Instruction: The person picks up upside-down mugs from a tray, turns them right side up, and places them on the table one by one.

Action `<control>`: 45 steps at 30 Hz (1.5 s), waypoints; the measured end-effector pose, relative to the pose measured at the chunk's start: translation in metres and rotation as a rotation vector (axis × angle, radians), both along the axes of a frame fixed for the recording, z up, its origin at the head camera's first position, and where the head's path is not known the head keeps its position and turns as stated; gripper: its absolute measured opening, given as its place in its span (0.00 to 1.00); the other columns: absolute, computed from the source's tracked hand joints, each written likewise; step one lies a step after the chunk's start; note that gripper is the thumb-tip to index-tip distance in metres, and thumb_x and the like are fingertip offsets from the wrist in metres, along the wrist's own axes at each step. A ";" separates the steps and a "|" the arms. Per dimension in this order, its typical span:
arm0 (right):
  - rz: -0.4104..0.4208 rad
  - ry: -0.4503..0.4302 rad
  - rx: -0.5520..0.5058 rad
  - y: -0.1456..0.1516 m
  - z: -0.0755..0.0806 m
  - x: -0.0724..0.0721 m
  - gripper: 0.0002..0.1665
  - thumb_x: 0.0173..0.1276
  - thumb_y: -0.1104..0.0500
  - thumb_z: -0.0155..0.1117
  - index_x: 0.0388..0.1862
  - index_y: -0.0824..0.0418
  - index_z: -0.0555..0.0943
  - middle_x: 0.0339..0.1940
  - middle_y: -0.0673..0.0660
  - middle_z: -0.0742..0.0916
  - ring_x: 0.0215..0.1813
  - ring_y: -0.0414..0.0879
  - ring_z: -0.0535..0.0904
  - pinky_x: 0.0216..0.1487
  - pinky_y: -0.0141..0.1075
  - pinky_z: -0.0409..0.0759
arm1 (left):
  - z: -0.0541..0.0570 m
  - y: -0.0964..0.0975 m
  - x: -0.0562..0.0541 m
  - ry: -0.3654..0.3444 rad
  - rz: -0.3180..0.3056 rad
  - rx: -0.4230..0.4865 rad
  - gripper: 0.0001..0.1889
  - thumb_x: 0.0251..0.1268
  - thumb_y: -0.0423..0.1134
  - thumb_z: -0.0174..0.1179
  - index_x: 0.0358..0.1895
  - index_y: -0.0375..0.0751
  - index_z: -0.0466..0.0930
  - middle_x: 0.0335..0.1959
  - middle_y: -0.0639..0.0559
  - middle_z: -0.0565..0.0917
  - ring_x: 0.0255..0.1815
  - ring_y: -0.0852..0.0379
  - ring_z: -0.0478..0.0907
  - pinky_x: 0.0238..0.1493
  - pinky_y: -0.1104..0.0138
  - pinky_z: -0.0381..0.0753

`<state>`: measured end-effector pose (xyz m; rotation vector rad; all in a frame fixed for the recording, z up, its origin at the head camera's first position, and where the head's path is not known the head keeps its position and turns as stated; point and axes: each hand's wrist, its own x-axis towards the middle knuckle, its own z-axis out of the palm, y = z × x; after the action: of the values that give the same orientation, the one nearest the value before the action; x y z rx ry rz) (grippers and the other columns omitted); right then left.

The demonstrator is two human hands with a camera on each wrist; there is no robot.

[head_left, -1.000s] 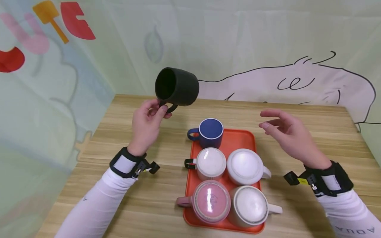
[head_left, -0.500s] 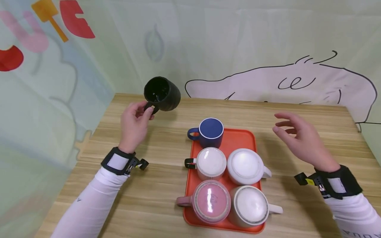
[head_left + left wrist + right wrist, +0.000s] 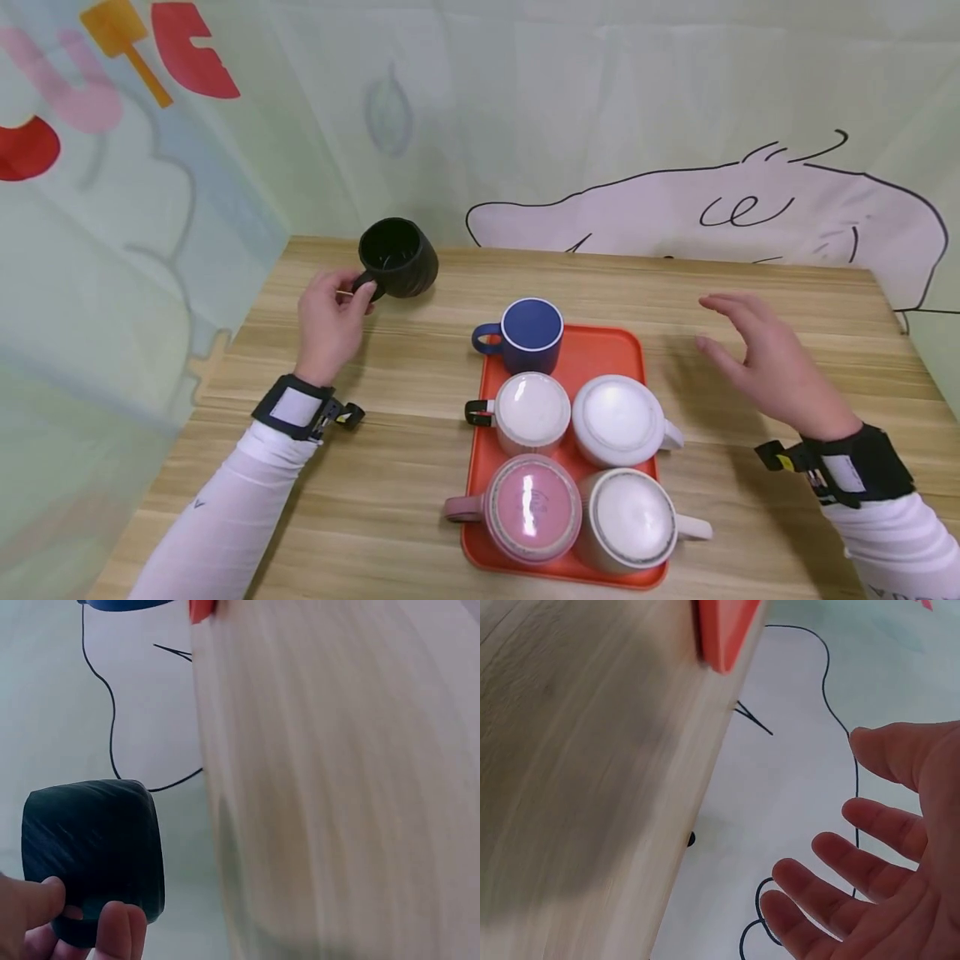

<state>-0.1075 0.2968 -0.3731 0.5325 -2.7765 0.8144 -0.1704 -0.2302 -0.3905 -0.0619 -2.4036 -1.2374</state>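
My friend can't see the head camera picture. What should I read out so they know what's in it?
A left hand holds a black mug by its handle near the back of a table. The right hand is open and holds nothing. Between them, a red tray carries a blue mug, a pink mug and three white mugs.

"How many mugs do you see?"
"From here I count six: one black, one blue, one pink, three white."
"And besides?"
"I get one tray, one table, two hands, two wristbands, two sleeves."
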 end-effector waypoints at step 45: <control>0.043 0.045 0.198 0.012 -0.026 0.014 0.43 0.64 0.57 0.81 0.75 0.64 0.74 0.76 0.74 0.71 0.76 0.75 0.65 0.70 0.73 0.66 | -0.020 0.002 -0.008 -0.098 0.020 -0.149 0.14 0.78 0.35 0.65 0.55 0.26 0.85 0.46 0.34 0.82 0.42 0.40 0.83 0.42 0.58 0.79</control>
<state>-0.0932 0.3087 -0.3986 0.6372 -2.8293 0.5306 -0.1783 -0.2286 -0.4108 -0.0223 -2.5716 -1.0741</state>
